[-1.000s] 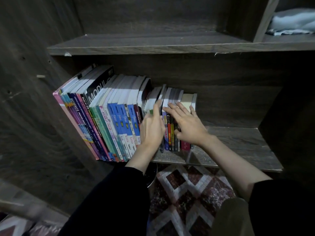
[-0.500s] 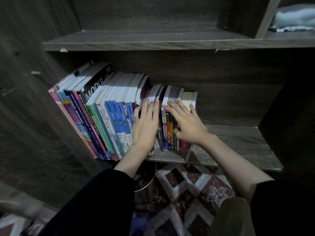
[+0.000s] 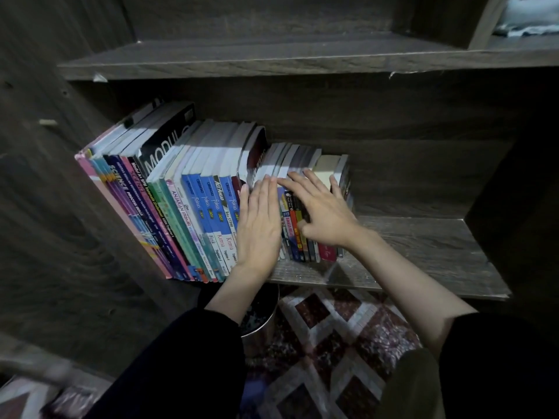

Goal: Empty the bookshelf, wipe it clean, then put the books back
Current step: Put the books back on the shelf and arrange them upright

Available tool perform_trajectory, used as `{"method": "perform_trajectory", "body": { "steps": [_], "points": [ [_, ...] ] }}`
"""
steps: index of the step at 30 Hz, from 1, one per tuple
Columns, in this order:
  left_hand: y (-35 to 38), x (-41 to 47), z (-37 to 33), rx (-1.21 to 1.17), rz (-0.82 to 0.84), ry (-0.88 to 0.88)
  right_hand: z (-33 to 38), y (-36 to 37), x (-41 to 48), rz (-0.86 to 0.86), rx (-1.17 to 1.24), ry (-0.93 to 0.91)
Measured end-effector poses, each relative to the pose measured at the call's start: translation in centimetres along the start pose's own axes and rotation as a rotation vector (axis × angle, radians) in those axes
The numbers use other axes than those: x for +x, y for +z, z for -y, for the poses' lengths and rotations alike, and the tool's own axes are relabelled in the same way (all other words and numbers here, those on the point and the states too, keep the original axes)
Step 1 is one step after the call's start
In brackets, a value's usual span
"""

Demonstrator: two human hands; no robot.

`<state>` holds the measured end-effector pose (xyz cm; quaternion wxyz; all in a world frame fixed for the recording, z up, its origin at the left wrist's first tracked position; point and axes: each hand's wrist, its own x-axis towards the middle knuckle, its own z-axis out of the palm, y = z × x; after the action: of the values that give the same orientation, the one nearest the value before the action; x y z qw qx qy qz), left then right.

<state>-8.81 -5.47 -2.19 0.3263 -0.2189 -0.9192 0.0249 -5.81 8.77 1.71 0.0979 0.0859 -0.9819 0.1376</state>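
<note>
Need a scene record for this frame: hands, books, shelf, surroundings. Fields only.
left hand: flat, fingers straight, pressed on book spines just right of the blue textbooks
right hand: fingers spread over the top edges of the small paperbacks
row of books: standing spine-out, on the left part of the lower shelf
shelf state: not yet emptied
below shelf: metal bin, patterned rug
top right compartment: pale cloth
</note>
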Motion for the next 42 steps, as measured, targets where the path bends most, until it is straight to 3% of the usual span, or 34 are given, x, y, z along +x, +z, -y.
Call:
{"method": "perform_trajectory", "body": {
  "steps": [1, 3, 5, 6, 8, 9, 14, 17, 22, 29, 35, 39, 42],
  "points": [
    [0.0, -0.3, 0.1, -0.027, -0.005, 0.011, -0.2, 0.2, -0.3, -0.095, 0.099, -0.011],
    [-0.2, -0.9, 0.2, -0.048, -0.007, 0.029, -0.9, 1.0, -1.7, -0.441, 0.320, 0.031],
    [-0.5, -1.3, 0.4, -0.012, 0.007, 0.026, -1.8, 2.3, -3.2, -0.726, 0.543, 0.298],
    [-0.6, -1.4, 0.5, 0.034, 0.032, 0.018, -2.6, 3.2, -3.7, -0.749, 0.655, 0.503],
    [-0.7, -1.4, 0.7, 0.112, 0.070, 0.015, -4.8, 5.2, -4.1, -0.606, 0.867, 0.840],
    [-0.6, -1.4, 0.8, 0.129, 0.077, 0.015, -6.0, 6.2, -4.1, -0.515, 0.956, 0.918],
    [0.0, -1.4, 0.7, 0.067, 0.009, -0.010, -9.8, 10.7, -3.1, -0.233, 1.262, 0.960],
    [0.5, -1.3, 0.4, -0.048, -0.087, -0.031, -12.8, 14.8, -1.8, -0.110, 1.236, 0.882],
    [1.2, -1.0, -0.1, -0.097, -0.151, -0.056, -14.4, 16.8, -1.3, -0.105, 1.265, 0.806],
    [2.5, -0.4, -1.7, -0.034, 0.037, -0.115, -9.2, 10.3, -3.1, -0.112, 1.186, 0.712],
    [3.4, -0.3, -1.7, 0.011, 0.084, -0.130, -5.7, 10.5, -6.8, -0.107, 0.814, 0.509],
    [3.7, -0.5, -1.5, 0.029, 0.050, -0.122, -5.9, 12.7, -5.7, -0.181, 0.496, 0.531],
    [3.9, -0.5, -1.4, 0.037, 0.044, -0.118, -5.9, 13.0, -5.1, -0.231, 0.425, 0.544]
  ]
}}
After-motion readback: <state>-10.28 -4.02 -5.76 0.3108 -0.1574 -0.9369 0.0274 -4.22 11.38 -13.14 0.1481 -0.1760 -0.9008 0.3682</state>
